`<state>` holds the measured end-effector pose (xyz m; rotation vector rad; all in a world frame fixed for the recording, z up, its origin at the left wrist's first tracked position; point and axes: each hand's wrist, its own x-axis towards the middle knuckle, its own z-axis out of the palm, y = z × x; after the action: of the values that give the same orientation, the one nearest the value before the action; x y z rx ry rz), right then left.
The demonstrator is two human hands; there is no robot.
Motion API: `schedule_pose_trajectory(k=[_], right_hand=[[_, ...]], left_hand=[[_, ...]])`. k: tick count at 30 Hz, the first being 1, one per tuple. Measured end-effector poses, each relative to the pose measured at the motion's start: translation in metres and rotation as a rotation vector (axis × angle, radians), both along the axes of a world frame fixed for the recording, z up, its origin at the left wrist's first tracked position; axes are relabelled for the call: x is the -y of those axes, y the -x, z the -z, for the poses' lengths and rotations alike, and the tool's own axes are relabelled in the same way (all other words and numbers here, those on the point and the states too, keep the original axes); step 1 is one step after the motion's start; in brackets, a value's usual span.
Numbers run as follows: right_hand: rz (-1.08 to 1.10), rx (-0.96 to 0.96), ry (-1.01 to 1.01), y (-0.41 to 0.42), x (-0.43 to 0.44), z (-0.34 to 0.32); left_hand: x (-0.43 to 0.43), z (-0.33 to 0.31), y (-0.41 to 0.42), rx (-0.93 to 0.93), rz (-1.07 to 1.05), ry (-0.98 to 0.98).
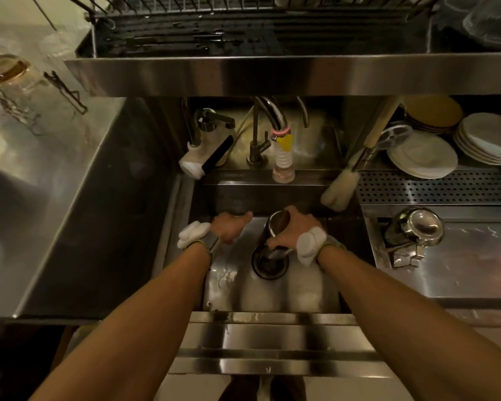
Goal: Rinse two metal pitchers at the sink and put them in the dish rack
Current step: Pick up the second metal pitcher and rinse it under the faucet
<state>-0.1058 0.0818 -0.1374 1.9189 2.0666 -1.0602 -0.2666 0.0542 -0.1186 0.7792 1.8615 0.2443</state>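
My right hand (294,227) grips a metal pitcher (275,225) low in the sink (232,287), tilted just above the drain (269,266). To its left, my left hand (229,229) hovers in the basin with its fingers curled; nothing shows inside it. A second shiny metal pitcher (417,230) rests on the steel counter right of the sink. The wire dish rack (243,27) sits on the shelf above, at the top of the view. Both wrists wear white bands.
The faucet with a white and yellow nozzle (284,157) hangs at the sink's back edge, beside a soap pump (211,123). A white bottle brush (340,189) leans at the back right. Stacked plates (422,157) stand at the right; a glass jar (6,70) at the left.
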Motion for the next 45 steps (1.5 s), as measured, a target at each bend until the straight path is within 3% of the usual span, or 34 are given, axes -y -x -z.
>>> schedule_pose_trajectory(k=[3,7,10,14,18,23,26,29,33,38,45], right_hand=[[0.032,-0.061,-0.017,0.006,0.007,0.006],[0.091,-0.194,0.002,0.013,0.004,0.002],[0.061,-0.160,0.045,0.010,0.004,-0.001],[-0.087,0.055,0.086,0.007,0.001,-0.007],[-0.156,-0.158,0.031,0.014,0.006,-0.007],[-0.157,-0.139,-0.113,0.014,0.011,-0.015],[0.027,-0.079,-0.173,0.008,0.012,-0.015],[-0.005,0.056,-0.087,0.001,0.016,-0.016],[0.035,0.071,-0.108,-0.012,0.023,-0.024],[0.007,-0.044,-0.153,-0.043,0.018,-0.059],[-0.065,-0.117,-0.259,-0.109,0.011,-0.137]], left_hand=[[0.005,-0.004,-0.005,0.143,0.051,0.028],[0.006,0.003,-0.006,0.417,-0.047,0.026],[0.001,0.012,-0.001,0.358,-0.011,0.014],[-0.004,0.011,0.004,0.234,-0.004,-0.015],[-0.005,0.008,0.006,0.274,0.031,0.003],[-0.002,0.005,0.007,0.372,0.001,0.008],[-0.006,0.010,0.006,0.241,0.099,-0.098],[-0.005,0.004,0.005,-0.050,0.254,-0.181],[-0.005,-0.002,-0.005,-0.196,0.451,-0.178],[-0.008,-0.021,-0.043,-0.205,0.527,-0.237],[-0.007,-0.062,-0.111,-0.172,0.392,-0.371]])
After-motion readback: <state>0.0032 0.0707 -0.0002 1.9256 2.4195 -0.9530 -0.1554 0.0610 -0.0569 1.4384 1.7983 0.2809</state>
